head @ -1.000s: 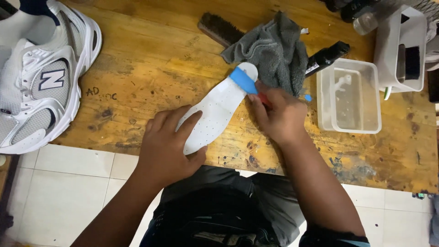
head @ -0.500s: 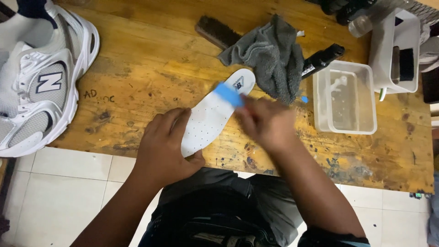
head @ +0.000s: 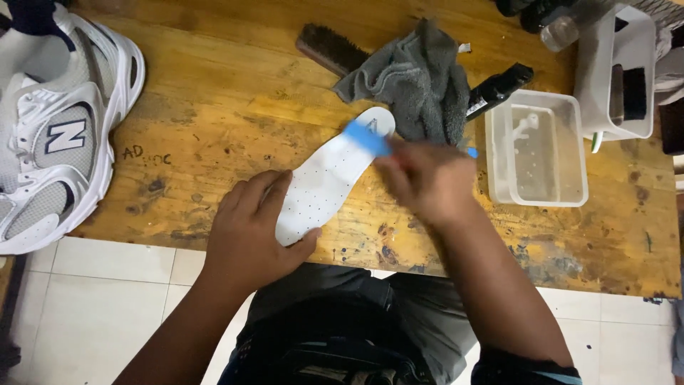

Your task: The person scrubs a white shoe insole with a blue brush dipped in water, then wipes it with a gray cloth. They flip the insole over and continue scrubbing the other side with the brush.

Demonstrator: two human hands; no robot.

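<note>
A white perforated insole (head: 333, 175) lies at a slant on the worn wooden table (head: 214, 93). My left hand (head: 249, 228) presses its near end flat against the wood. My right hand (head: 427, 178), blurred by motion, grips a small blue brush (head: 367, 137) whose head rests on the far part of the insole. The far tip of the insole touches a crumpled grey cloth (head: 420, 78).
A white and grey sneaker (head: 57, 128) sits at the left edge. A dark bristle brush (head: 331, 50) and a black bottle (head: 499, 89) lie by the cloth. A clear plastic tub of water (head: 536, 150) and a white caddy (head: 616, 71) stand at right.
My right hand has moved the blue brush back and forth along the far half of the insole. My left hand stays pressed on the near end.
</note>
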